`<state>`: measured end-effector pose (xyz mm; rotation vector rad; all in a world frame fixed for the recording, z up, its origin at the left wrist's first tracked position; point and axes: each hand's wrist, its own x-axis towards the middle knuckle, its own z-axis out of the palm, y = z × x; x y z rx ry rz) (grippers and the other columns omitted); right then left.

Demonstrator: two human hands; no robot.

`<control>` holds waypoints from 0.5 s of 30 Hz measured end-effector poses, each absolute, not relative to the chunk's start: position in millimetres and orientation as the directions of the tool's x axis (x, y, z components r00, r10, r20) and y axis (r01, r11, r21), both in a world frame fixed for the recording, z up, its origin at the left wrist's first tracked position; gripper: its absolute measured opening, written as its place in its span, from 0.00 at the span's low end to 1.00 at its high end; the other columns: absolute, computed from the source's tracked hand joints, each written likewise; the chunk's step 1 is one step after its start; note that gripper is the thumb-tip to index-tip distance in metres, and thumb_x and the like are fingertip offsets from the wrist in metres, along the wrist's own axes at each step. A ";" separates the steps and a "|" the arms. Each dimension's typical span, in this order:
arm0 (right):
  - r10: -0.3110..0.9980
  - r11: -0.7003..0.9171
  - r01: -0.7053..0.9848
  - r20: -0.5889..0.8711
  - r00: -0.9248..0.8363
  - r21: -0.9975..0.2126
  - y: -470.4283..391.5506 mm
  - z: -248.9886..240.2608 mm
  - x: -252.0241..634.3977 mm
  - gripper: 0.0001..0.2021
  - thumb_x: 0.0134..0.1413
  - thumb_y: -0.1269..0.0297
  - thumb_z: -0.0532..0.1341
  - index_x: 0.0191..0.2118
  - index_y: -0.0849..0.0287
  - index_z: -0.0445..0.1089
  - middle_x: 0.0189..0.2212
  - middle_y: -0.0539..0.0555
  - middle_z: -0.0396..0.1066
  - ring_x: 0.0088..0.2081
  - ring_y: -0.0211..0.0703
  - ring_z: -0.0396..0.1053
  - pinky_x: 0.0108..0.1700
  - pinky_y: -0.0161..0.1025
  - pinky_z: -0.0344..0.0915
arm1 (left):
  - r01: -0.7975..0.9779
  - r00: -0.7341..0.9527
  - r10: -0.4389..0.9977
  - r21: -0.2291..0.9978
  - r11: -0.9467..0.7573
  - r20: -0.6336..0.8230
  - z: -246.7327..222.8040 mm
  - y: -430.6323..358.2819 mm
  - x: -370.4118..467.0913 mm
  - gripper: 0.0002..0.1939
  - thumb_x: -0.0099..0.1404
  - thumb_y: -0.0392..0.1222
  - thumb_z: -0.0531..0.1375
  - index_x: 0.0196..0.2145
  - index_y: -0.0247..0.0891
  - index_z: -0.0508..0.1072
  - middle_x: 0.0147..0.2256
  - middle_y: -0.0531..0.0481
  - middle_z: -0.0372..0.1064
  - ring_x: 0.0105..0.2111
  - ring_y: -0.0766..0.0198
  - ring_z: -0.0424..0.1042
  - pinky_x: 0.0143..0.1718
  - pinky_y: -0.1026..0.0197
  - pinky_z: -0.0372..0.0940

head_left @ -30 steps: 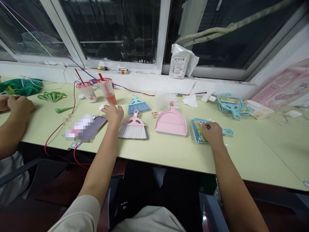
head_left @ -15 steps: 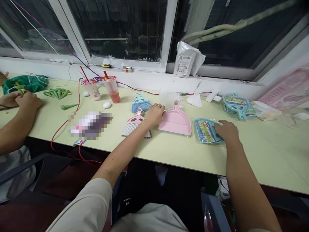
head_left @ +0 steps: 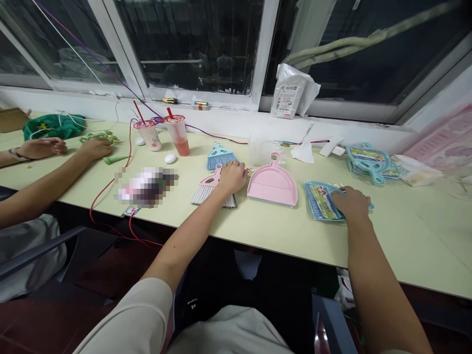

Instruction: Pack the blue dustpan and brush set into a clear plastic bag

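My left hand [head_left: 233, 178] has its fingers curled down between a pink hand brush [head_left: 207, 187] with white bristles and a pink dustpan [head_left: 272, 186]. A small piece of coloured label [head_left: 251, 172] shows by its fingertips; what the fingers hold, if anything, is hidden. Behind them lies a blue hand brush [head_left: 221, 158]. On the right, my right hand [head_left: 352, 202] is closed on the handle side of a blue dustpan and brush set [head_left: 321, 201] in clear wrapping, which rests on the table.
More wrapped blue sets [head_left: 372, 162] lie at the back right beside a white packet [head_left: 416, 169]. Two drink cups [head_left: 177, 135] with red straws stand left of centre. A red cable [head_left: 96, 196] crosses the table. Another person's hands [head_left: 96, 147] rest at the far left.
My left hand has drawn slightly left, away from the pink dustpan, and the label shows beside it. My right hand stays on the wrapped set. The other person's hands have moved apart.
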<state>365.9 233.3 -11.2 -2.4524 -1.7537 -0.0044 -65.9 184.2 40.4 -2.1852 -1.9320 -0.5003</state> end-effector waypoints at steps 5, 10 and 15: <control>0.943 -0.319 0.946 0.084 0.322 -0.048 232.0 -12.8 365.1 0.30 0.67 0.51 0.45 0.61 0.63 0.72 0.54 0.72 0.75 0.60 0.66 0.69 0.65 0.56 0.51 | 0.989 0.084 0.906 0.079 -0.128 0.415 41.9 181.2 -66.3 0.17 0.79 0.43 0.51 0.50 0.34 0.77 0.49 0.35 0.76 0.54 0.45 0.71 0.52 0.47 0.60; 0.940 -0.324 0.945 0.101 0.326 -0.044 231.8 -16.2 365.4 0.31 0.67 0.50 0.44 0.62 0.62 0.72 0.55 0.72 0.74 0.59 0.67 0.69 0.65 0.56 0.51 | 0.989 0.049 0.877 0.097 -0.108 0.478 39.7 170.9 -73.6 0.15 0.78 0.42 0.52 0.46 0.35 0.78 0.47 0.36 0.76 0.52 0.44 0.71 0.51 0.46 0.60; 0.939 -0.325 0.944 0.100 0.329 -0.052 233.7 -19.0 367.9 0.30 0.67 0.50 0.44 0.61 0.61 0.71 0.55 0.72 0.74 0.59 0.67 0.69 0.64 0.56 0.51 | 0.987 -0.005 0.880 0.142 -0.072 0.474 37.2 153.1 -92.2 0.14 0.76 0.38 0.52 0.45 0.36 0.78 0.46 0.35 0.76 0.51 0.44 0.71 0.51 0.46 0.60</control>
